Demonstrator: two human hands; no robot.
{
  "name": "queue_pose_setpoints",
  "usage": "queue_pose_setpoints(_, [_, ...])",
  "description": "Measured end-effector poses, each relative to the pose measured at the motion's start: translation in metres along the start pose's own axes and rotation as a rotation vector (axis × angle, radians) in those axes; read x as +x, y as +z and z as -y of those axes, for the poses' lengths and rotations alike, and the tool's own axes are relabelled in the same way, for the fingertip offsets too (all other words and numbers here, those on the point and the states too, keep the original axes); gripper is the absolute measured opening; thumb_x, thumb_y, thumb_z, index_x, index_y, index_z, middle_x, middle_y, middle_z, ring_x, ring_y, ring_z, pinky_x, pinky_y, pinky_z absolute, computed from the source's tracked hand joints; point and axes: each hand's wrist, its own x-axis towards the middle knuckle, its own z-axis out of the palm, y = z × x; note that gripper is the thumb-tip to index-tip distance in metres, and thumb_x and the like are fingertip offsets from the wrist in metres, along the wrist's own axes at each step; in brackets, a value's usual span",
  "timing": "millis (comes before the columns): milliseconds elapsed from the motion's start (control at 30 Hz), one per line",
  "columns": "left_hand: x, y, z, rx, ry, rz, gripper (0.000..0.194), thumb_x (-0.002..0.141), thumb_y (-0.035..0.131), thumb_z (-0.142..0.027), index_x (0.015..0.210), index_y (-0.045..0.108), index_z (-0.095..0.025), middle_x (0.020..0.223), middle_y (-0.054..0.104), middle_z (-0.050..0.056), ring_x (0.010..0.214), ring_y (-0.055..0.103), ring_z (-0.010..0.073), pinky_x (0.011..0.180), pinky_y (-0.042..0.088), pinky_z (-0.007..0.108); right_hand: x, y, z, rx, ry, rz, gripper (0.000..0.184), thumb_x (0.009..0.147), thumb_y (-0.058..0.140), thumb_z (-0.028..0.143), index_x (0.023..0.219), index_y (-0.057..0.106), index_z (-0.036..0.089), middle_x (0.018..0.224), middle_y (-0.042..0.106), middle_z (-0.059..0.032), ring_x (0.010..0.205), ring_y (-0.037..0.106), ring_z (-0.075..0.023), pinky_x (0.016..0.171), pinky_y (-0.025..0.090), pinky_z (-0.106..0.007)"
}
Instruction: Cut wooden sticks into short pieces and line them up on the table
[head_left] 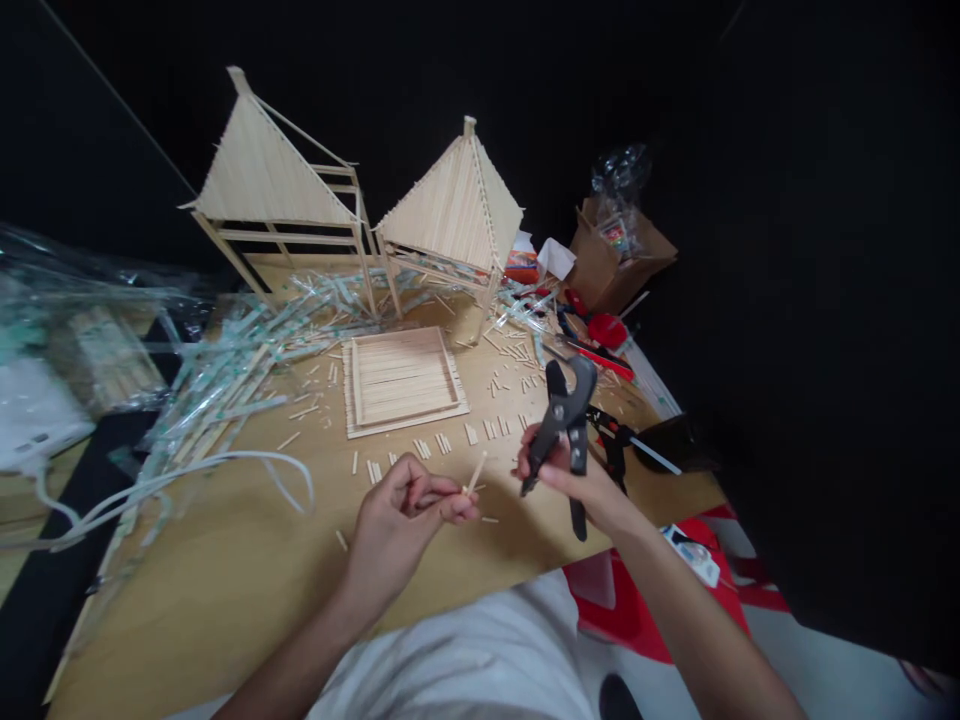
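Between the thumb and fingertips of my left hand [405, 515] is a short wooden stick [478, 470], its free end pointing up. Just to the right, my right hand [566, 475] is closed around black-handled cutting pliers [562, 420], held above the table. Beyond my hands lie several small bundles of cut stick pieces [422, 449] in a row. Behind them a flat wooden stick panel [405, 375] with a raised frame rests on the table.
Two stick-built pavilion models [259, 165] [450, 200] stand at the back. Clear wrappers with sticks [225, 380] and a white cable [247, 455] lie left. A glue gun [611, 430], a red tape measure [607, 330] and a cardboard box [619, 260] are right. A red stool [637, 610] stands below.
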Motion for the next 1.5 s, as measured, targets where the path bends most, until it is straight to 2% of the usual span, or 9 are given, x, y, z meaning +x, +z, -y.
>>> queue_pose_setpoints(100, [0.000,-0.003,-0.003,-0.046,-0.025,0.040,0.042,0.069,0.070,-0.015,0.062,0.029,-0.021,0.069,0.070,0.000,0.064,0.069,0.0154,0.061,0.055,0.025,-0.013,-0.009,0.011,-0.635,-0.121,-0.038,0.039,0.073,0.069,0.029,0.107,0.052,0.024,0.102,0.054,-0.0044,0.097,0.051,-0.0213,0.088,0.039,-0.036])
queue_pose_setpoints(200, [-0.003,-0.007,-0.004,-0.030,-0.010,0.057,0.041,0.070,0.066,-0.011,0.060,0.028,-0.021,0.071,0.071,0.001,0.067,0.070,0.0162,0.063,0.055,0.025,-0.021,-0.014,0.023,-0.957,-0.232,0.034,0.041,0.072,0.061,0.015,0.110,0.052,0.024,0.106,0.052,-0.0062,0.102,0.048,-0.0224,0.091,0.038,-0.038])
queue_pose_setpoints(400, [-0.008,-0.013,-0.005,0.107,0.054,0.238,0.035,0.074,0.056,-0.009,0.059,0.027,-0.022,0.080,0.072,0.004,0.073,0.071,0.0195,0.063,0.053,0.025,-0.016,-0.017,0.028,-1.278,-0.554,0.006,0.041,0.071,0.058,0.016,0.112,0.052,0.020,0.103,0.049,-0.0096,0.106,0.045,-0.0268,0.098,0.033,-0.049])
queue_pose_setpoints(533, [-0.005,-0.013,-0.008,0.223,0.060,0.335,0.031,0.069,0.050,-0.005,0.059,0.026,-0.022,0.065,0.067,-0.003,0.063,0.068,0.0132,0.053,0.045,0.018,-0.008,-0.010,0.031,-1.310,-0.612,0.046,0.037,0.072,0.059,0.020,0.109,0.055,0.019,0.102,0.050,-0.0102,0.105,0.046,-0.0268,0.097,0.034,-0.049])
queue_pose_setpoints(700, [0.001,-0.012,-0.008,0.349,0.028,0.348,0.036,0.064,0.060,-0.010,0.058,0.026,-0.021,0.054,0.054,-0.008,0.056,0.062,0.0109,0.045,0.035,0.015,-0.001,0.000,0.035,-1.326,-0.576,0.149,0.032,0.076,0.059,0.025,0.107,0.059,0.020,0.098,0.053,-0.0096,0.099,0.049,-0.0248,0.093,0.037,-0.045])
queue_pose_setpoints(900, [0.005,-0.011,-0.002,0.200,-0.094,0.397,0.040,0.066,0.064,-0.016,0.060,0.025,-0.022,0.052,0.046,-0.008,0.055,0.060,0.0117,0.047,0.038,0.017,0.002,-0.002,0.026,-1.294,-0.475,0.219,0.035,0.075,0.060,0.025,0.109,0.058,0.021,0.098,0.055,-0.0092,0.095,0.049,-0.0235,0.084,0.040,-0.039])
queue_pose_setpoints(1133, [0.005,-0.009,0.027,0.029,-0.209,0.364,0.046,0.054,0.068,-0.010,0.059,0.024,-0.021,0.053,0.032,-0.011,0.044,0.035,0.0016,0.043,0.032,0.013,-0.011,-0.001,0.007,-1.300,-0.257,0.339,0.037,0.073,0.058,0.030,0.109,0.055,0.022,0.089,0.058,-0.0056,0.083,0.052,-0.0204,0.074,0.038,-0.031])
queue_pose_setpoints(1367, [-0.020,0.003,0.087,-0.237,-0.593,0.474,0.049,0.047,0.070,-0.013,0.066,0.027,-0.023,0.044,0.051,-0.009,0.039,0.056,0.0148,0.037,0.042,0.020,-0.057,0.002,-0.041,-1.139,0.064,0.433,0.024,0.069,0.053,0.020,0.092,0.056,0.020,0.078,0.062,-0.0013,0.070,0.057,-0.0165,0.063,0.035,-0.024])
queue_pose_setpoints(1500, [-0.025,0.013,0.101,-0.299,-0.703,0.455,0.046,0.050,0.077,-0.018,0.069,0.036,-0.020,0.060,0.066,0.000,0.044,0.059,0.0117,0.044,0.043,0.019,-0.085,0.003,-0.060,-0.970,0.201,0.346,0.015,0.078,0.049,0.025,0.089,0.058,0.019,0.075,0.062,-0.0012,0.067,0.054,-0.0159,0.061,0.035,-0.024])
